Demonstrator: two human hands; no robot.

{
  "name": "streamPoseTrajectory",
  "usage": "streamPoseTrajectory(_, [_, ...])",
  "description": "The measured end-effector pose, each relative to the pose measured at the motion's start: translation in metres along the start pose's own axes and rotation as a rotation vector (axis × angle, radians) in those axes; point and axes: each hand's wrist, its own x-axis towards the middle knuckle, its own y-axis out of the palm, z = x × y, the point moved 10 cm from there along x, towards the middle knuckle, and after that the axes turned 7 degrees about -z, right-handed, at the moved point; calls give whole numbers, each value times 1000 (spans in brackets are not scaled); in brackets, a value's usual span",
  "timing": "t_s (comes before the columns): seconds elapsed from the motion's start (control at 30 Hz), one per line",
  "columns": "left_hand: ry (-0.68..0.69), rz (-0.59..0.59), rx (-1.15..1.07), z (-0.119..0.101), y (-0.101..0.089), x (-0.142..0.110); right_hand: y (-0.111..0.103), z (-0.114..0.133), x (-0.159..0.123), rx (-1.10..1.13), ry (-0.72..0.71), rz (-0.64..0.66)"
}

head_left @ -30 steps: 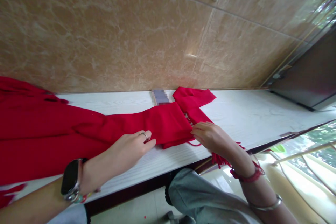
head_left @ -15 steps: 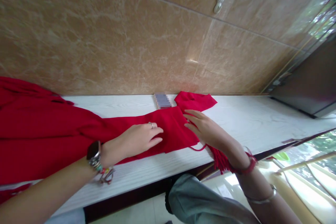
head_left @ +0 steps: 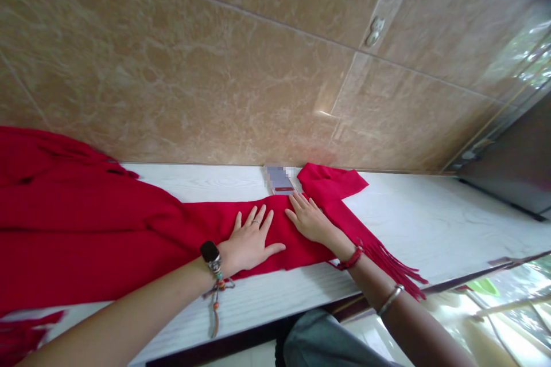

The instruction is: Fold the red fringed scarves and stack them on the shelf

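Observation:
A long red scarf (head_left: pixel 202 218) lies along the white counter, bunched wide at the left and laid in a flat band toward the middle. My left hand (head_left: pixel 248 243) rests palm down on that band with its fingers spread. Close to the band's right end, my right hand (head_left: pixel 310 219) also lies flat on the cloth, its fingers stretched toward the wall. Beyond my right wrist, a red fringed end (head_left: pixel 396 266) reaches the counter's front edge. Behind my right hand is a folded red strip (head_left: pixel 331 182).
A flat phone-like object (head_left: pixel 279 179), partly blurred out, lies by the tiled wall (head_left: pixel 206 97). The white counter (head_left: pixel 434 212) runs right to a dark grey appliance (head_left: pixel 512 149). Its front edge borders a railing, and a green basin (head_left: pixel 484 285) sits lower right.
My right hand has left the cloth's right edge and moved onto its top surface. My left hand has slid right along the cloth, its fingers now spread. The view has tilted up slightly.

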Motion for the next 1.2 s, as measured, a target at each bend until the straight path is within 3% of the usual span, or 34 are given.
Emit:
streamPoseTrajectory(0.17, [1,-9,-7,0,0,3,-23,-11,-1,-43,54,-62])
streamPoseTrajectory(0.27, [5,-25,-3,0,0,3,-33,10,-7,8,-53,-52])
streamPoseTrajectory(0.4, [1,-28,-1,2,0,2,-25,32,-19,8,-173,46])
streamPoseTrajectory(0.57, [-1,-26,-6,-1,-1,1,-16,8,-24,-101,-107,48])
streamPoseTrajectory(0.73, [2,23,-84,7,-6,1,-40,5,-15,-89,-51,-78])
streamPoseTrajectory(0.83, [29,37,-156,33,-26,-1,-59,32,-3,3,-65,-121])
streamPoseTrajectory(0.93, [28,-92,-108,80,-64,-14,-68,78,10,114,-126,-102])
streamPoseTrajectory(1.1, [-54,-167,100,163,-101,-70,-67,160,25,304,-255,-30])
streamPoseTrajectory(1.2, [-111,-167,194,202,-112,-107,-59,188,32,431,-248,58])
